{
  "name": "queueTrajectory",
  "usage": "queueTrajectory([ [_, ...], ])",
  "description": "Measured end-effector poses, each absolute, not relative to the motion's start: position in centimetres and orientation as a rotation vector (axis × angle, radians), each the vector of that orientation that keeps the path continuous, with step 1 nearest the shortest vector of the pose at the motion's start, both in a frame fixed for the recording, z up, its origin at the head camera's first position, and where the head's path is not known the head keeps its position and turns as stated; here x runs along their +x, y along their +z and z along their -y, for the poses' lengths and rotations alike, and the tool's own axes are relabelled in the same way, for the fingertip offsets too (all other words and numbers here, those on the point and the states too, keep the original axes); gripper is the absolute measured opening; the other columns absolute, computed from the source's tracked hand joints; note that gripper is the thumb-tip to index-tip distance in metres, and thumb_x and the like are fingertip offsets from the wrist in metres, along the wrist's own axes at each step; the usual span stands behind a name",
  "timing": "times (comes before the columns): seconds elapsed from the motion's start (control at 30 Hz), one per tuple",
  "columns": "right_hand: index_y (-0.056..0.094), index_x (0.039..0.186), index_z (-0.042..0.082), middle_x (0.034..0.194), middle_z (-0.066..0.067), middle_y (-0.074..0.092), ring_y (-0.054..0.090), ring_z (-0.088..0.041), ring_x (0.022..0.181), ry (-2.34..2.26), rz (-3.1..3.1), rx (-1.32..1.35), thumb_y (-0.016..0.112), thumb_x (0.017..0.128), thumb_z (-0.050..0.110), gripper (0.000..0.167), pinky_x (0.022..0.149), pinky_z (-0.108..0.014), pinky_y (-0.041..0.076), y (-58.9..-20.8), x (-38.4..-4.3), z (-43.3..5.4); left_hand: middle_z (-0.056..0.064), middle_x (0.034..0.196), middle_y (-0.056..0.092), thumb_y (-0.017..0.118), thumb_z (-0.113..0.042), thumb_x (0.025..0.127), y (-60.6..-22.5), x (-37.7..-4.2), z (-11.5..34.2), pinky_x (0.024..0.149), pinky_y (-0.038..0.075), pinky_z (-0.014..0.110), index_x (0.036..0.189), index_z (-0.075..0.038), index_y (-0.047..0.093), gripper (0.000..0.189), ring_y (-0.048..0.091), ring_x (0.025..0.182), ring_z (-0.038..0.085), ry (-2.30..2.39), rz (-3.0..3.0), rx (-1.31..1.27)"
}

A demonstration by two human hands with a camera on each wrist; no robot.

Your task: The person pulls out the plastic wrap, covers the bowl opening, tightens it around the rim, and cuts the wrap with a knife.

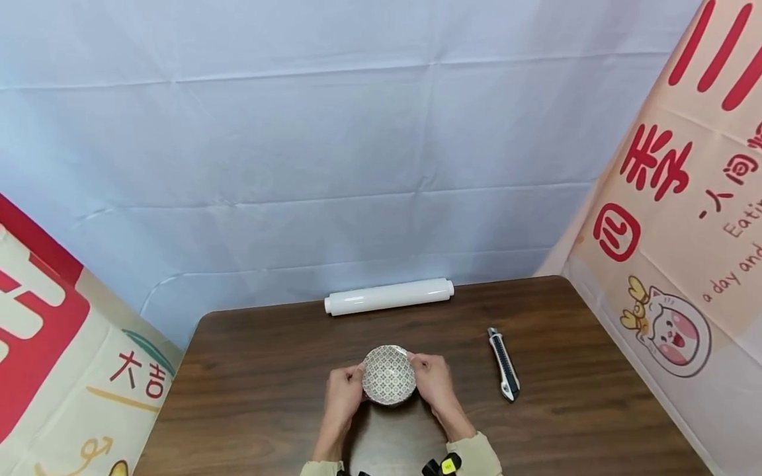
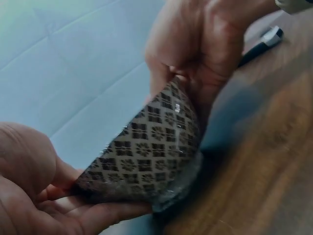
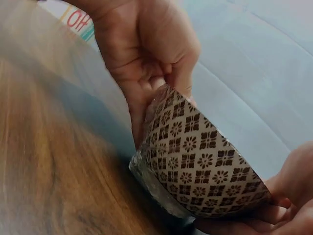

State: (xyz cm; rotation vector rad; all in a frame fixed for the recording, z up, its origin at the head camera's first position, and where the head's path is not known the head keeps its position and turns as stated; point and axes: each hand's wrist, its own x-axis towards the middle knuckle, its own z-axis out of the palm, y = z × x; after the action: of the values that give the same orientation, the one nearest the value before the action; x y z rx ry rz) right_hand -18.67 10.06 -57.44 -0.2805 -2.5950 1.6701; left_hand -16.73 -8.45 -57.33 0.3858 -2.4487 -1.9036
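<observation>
A small patterned bowl (image 1: pixel 389 375) is held between both hands at the near middle of the table. Clear plastic wrap (image 3: pixel 156 188) clings to its outside and bunches near the base. My left hand (image 1: pixel 344 393) grips the left rim, thumb on top and fingers curled under the side. On the opposite rim, my right hand (image 1: pixel 433 380) pinches in the same way. Both wrist views show the bowl's dark flower-and-square pattern (image 2: pixel 144 149) side-on, with the underside above the wood.
A white roll of wrap (image 1: pixel 389 297) lies along the table's back edge. Right of the hands is a utility knife (image 1: pixel 503 363) on the brown wooden table (image 1: pixel 262 370). A pale cloth (image 1: pixel 297 145) hangs behind, and printed banners (image 1: pixel 678 218) stand at the sides.
</observation>
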Motion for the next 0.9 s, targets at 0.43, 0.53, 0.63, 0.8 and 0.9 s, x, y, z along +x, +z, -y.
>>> queueTrajectory([
  [0.43, 0.086, 0.096, 0.008, 0.104, -0.010, 0.082, 0.071, -0.019, 0.095, 1.606, 2.603, -0.231, 0.070, 0.099, 0.014, 0.017, 0.084, -0.038, 0.057, -57.4, -18.6, -10.3, -0.004, 0.055, 0.052, 0.069, -0.013, 0.097, -57.3, -16.1, 7.1, 0.058, 0.047, 0.040, 0.073, -0.012, 0.078, 0.026, 0.052, 0.062, 0.017, -1.294, 2.544, 0.388],
  [0.53, 0.085, 0.094, 0.007, 0.086, -0.006, 0.078, 0.063, -0.015, 0.083, 1.654, 2.592, -0.263, 0.068, 0.100, 0.014, 0.020, 0.075, -0.031, 0.052, -57.4, -18.8, -10.3, -0.007, 0.053, 0.043, 0.067, -0.016, 0.101, -57.6, -16.4, 7.1, 0.054, 0.041, 0.032, 0.063, -0.009, 0.065, 0.039, 0.045, 0.057, 0.015, -1.390, 2.533, 0.390],
  [0.63, 0.083, 0.088, 0.004, 0.069, 0.001, 0.060, 0.053, -0.014, 0.072, 1.709, 2.567, -0.326, 0.066, 0.102, 0.016, 0.025, 0.068, -0.027, 0.044, -57.5, -18.9, -10.4, -0.010, 0.055, 0.043, 0.064, -0.023, 0.105, -58.2, -16.5, 7.2, 0.050, 0.034, 0.024, 0.063, -0.008, 0.059, 0.045, 0.038, 0.052, 0.008, -1.670, 2.449, 0.459],
  [0.8, 0.082, 0.094, 0.003, 0.077, -0.001, 0.067, 0.056, -0.012, 0.077, 1.697, 2.555, -0.370, 0.065, 0.103, 0.018, 0.025, 0.071, -0.026, 0.046, -57.2, -18.5, -10.5, 0.003, 0.083, 0.075, 0.060, -0.028, 0.108, -58.8, -15.9, 7.2, 0.063, 0.055, 0.020, 0.110, 0.003, 0.078, 0.035, 0.068, 0.072, 0.009, -1.995, 2.249, 0.607],
  [0.9, 0.079, 0.107, -0.001, 0.092, -0.010, 0.075, 0.063, -0.015, 0.078, 1.736, 2.569, -0.353, 0.061, 0.103, 0.015, 0.025, 0.070, -0.028, 0.051, -56.8, -18.3, -10.6, 0.022, 0.114, 0.078, 0.058, -0.026, 0.109, -58.6, -15.4, 7.1, 0.084, 0.065, 0.032, 0.131, 0.009, 0.068, 0.043, 0.078, 0.104, 0.026, -2.026, 2.245, 0.606],
])
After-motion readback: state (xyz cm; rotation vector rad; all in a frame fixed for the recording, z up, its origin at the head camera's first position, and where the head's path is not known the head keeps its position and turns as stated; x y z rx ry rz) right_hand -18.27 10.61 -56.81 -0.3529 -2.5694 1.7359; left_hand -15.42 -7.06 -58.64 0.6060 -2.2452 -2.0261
